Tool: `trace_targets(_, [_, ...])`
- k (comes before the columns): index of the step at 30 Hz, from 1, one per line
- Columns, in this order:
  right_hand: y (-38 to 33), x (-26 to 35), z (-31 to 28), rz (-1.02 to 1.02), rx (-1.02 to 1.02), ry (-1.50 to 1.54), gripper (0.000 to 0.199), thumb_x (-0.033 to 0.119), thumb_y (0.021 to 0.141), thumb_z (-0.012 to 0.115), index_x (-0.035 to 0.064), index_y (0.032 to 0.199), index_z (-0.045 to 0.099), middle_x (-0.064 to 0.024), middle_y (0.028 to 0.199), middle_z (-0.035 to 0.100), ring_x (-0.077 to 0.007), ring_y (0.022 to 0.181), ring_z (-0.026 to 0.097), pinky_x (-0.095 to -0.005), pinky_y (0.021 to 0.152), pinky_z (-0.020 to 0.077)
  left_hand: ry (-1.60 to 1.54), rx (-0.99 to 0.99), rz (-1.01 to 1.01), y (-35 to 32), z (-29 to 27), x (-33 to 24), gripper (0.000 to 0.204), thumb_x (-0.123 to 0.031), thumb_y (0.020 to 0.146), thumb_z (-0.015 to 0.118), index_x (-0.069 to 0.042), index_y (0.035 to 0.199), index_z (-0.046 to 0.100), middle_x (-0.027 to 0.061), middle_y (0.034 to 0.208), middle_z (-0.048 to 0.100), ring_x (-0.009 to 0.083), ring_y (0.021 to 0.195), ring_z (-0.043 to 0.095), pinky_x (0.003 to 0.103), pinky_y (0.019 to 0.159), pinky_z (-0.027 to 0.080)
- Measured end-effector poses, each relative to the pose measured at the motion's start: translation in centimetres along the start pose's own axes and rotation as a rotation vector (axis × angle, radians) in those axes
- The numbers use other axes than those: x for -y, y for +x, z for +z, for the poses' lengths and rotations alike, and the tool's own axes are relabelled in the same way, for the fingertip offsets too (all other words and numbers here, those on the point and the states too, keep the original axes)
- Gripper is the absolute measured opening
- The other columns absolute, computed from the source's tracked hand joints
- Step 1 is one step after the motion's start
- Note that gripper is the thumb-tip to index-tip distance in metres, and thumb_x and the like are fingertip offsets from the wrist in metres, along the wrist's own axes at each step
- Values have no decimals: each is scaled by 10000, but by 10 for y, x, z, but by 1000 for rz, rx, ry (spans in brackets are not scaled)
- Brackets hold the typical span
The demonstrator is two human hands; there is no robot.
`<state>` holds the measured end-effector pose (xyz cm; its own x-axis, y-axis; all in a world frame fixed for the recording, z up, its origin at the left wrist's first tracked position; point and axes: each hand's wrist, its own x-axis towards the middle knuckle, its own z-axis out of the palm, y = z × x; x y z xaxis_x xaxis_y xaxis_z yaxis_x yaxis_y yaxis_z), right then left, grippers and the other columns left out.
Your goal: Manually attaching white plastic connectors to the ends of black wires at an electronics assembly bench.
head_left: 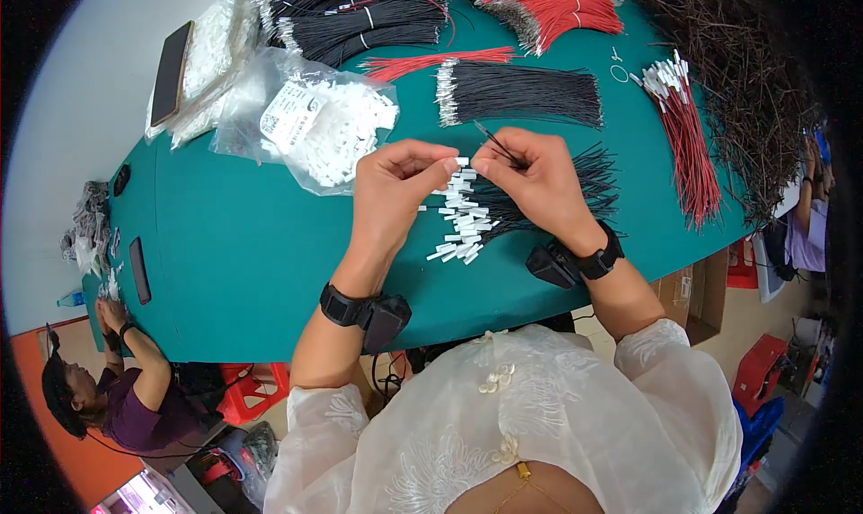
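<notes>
At the centre of the frame both hands meet over the green surface point(243, 244). The left hand point(395, 186) has its grip pinched together on a small white connector point(462, 162), and the right hand point(539, 177) has its grip pinched on a thin black wire point(493, 141) whose end points at that connector. The step looks like seating the wire end in the connector; the next move calls for lining the tip up with the opening and pressing it straight in. Just below the hands lies a fan of finished wires point(476, 213) with white ends. An open bag of connectors point(324, 128) sits upper left, and a black wire bundle point(521, 92) lies above the hands.
</notes>
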<state>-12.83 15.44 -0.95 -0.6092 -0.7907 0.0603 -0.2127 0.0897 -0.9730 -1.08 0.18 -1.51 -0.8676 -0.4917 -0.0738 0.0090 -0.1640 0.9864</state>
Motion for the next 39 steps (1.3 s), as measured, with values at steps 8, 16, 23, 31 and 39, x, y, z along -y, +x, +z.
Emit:
trace_targets(8, [4,-2,2,-8,-9,8,109,69,902,625,-28,853,624,16,725,559,-25,656,455,-201,566,366,-19,5,-66,4,-4,6,125,-34,828,709,16,943,700,55,839,692,85,693,600,218,647,477])
trace_targets(16, [9,-10,1,-248,-170,-158,161,115,942,574,-17,890,651,3,681,536,-40,609,444,-216,534,346,458,195,121,-1,-3,9,109,-47,804,712,-9,905,700,50,803,675,114,678,609,250,615,476])
trace_targets(23, [6,-1,3,-134,-102,-131,149,102,929,589,-24,885,656,8,646,504,-40,590,408,-240,507,316,858,-208,481,24,-43,11,102,-52,778,704,-24,876,694,92,811,651,224,662,596,330,599,475])
trace_targets(31, [7,-5,3,-158,-72,-221,125,103,899,627,-19,902,656,-41,624,485,-80,547,391,-267,497,318,1271,-320,613,32,-49,21,111,-68,769,695,-45,878,694,98,858,614,276,803,587,387,717,479])
trace_targets(39, [4,-17,-2,-183,-87,-670,140,65,777,695,-14,876,635,-160,669,566,-283,548,524,-380,532,415,1357,-276,541,35,-43,22,124,-120,763,703,-62,872,690,92,856,601,273,822,575,390,719,469])
